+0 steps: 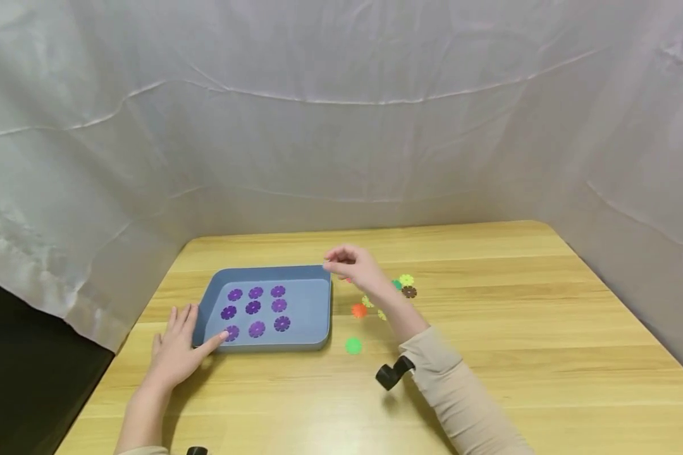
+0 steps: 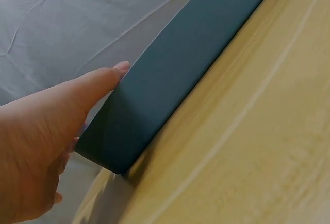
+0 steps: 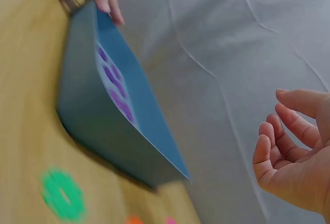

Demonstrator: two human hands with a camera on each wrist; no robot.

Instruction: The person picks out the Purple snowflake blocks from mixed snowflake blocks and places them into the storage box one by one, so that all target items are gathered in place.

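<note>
A blue tray (image 1: 273, 272) lies on the wooden table with several purple flower-shaped discs (image 1: 255, 309) laid in rows inside it. My left hand (image 1: 176, 344) rests flat on the table at the tray's near left corner, fingers straight, its thumb touching the tray (image 2: 175, 80) wall. My right hand (image 1: 353, 265) hovers above the tray's far right corner. In the right wrist view, the right hand (image 3: 294, 152) has loosely curled fingers with nothing in them, and the tray (image 3: 87, 116) lies below and to the left.
Loose discs lie on the table right of the tray: a green one (image 1: 353, 345), an orange one (image 1: 359, 310), a yellow-green one (image 1: 406, 280) and a brown one (image 1: 409, 292). White cloth hangs behind and on both sides of the table.
</note>
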